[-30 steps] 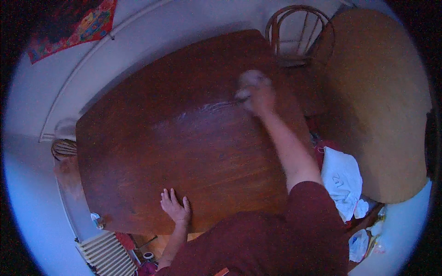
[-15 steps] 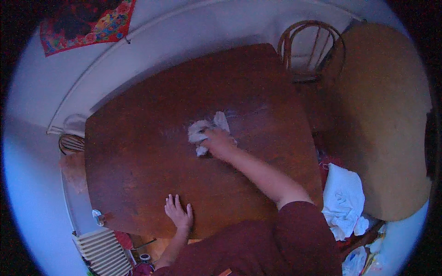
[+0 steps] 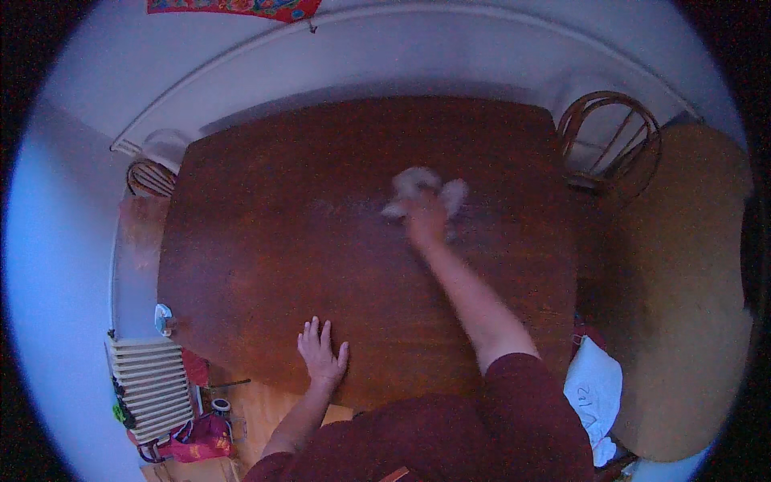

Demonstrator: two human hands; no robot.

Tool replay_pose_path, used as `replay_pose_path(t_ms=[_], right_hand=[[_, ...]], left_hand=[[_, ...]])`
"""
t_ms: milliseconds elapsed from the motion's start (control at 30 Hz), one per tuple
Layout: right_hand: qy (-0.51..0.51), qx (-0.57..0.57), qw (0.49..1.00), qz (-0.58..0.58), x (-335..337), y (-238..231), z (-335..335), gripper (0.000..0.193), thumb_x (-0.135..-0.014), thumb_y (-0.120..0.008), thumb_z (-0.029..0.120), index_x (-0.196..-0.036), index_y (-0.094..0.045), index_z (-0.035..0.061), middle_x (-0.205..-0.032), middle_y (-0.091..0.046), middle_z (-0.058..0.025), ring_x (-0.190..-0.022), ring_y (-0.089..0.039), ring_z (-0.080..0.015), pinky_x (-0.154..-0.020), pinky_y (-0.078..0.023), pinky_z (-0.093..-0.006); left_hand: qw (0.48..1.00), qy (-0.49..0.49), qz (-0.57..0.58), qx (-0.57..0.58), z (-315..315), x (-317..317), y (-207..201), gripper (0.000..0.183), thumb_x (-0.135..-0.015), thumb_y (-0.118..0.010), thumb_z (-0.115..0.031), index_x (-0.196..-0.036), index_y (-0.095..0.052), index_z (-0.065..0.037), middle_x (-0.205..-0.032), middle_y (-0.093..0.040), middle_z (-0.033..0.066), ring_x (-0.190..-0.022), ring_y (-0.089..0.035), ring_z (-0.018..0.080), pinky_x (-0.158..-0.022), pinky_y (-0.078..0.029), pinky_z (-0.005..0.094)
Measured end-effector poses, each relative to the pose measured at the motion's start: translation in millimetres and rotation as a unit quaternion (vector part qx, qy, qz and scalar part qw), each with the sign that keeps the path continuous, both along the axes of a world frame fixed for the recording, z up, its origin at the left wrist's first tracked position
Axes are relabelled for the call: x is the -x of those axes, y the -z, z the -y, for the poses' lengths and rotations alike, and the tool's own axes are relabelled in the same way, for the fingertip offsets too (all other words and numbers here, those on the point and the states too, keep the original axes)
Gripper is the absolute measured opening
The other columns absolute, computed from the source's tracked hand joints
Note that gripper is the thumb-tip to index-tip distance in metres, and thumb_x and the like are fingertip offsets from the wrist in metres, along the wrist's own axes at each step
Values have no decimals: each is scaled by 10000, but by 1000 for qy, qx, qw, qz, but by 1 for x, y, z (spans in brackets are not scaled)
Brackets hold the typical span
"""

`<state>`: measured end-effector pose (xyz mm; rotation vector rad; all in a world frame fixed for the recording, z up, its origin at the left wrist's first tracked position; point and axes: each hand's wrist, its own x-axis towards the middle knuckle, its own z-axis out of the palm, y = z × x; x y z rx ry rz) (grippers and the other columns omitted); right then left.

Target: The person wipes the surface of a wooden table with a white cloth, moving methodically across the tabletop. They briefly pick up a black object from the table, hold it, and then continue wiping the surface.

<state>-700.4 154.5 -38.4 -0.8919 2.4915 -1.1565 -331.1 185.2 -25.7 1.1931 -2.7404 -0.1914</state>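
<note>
Below a pale wall [image 3: 450, 56], the brown desk [image 3: 265, 265] seems mid-wipe: the right hand [image 3: 426, 217] clasps a white cloth [image 3: 415, 178] on the desk's far half (blur hides the exact grip), the left hand [image 3: 323, 359] lies spread, empty, and the next stroke calls for even pressure.

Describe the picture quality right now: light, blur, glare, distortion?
Head view: dim, bluish and grainy, black at the corners; head view: the right hand and its pale cloth look motion-blurred, the left hand crisper; head view: a faint sheen on the wooden table near the cloth; head view: the pale wall pipe bows toward the rim.
</note>
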Motion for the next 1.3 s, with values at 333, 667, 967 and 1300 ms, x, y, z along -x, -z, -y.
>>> replay_pose_path(t_ms=[333,667,967,1300], right_hand=[[3,-141,941,-308,106,46,-68,288,-802,-595,226,-1076,-671,273,-1217,-582,-56,-983,-613,-259,-842,-496,-380],[87,-175,964,-181,108,2,-48,335,-766,-574,122,-1082,-660,191,-1198,-567,-123,-1126,-521,-330,-889,-448,-470],[-96,-103,939,-315,82,-5,-10,341,-766,-602,182,-1102,-652,210,-1223,-539,-123,-1144,-496,-332,-949,-431,-471],[95,-55,945,-308,154,38,9,289,-775,-552,145,-1027,-691,114,-1152,-580,-155,-1036,-565,-341,-877,-467,-443]], left_hand=[[993,-8,-61,-103,15,-8,3,582,-800,-660,-292,-1309,-463,-90,-1412,-366,163,-1316,-312,368,-1084,-184,527],[999,-26,-23,5,121,99,-1,567,-864,-567,-350,-1325,-441,-46,-1463,-303,152,-1364,-236,344,-1111,-132,519],[999,-46,0,9,134,106,17,582,-848,-582,-395,-1325,-458,-85,-1468,-293,152,-1367,-232,343,-1111,-137,518],[999,-36,-14,22,130,122,11,592,-828,-613,-352,-1328,-440,-87,-1463,-299,156,-1357,-252,353,-1100,-157,537]])
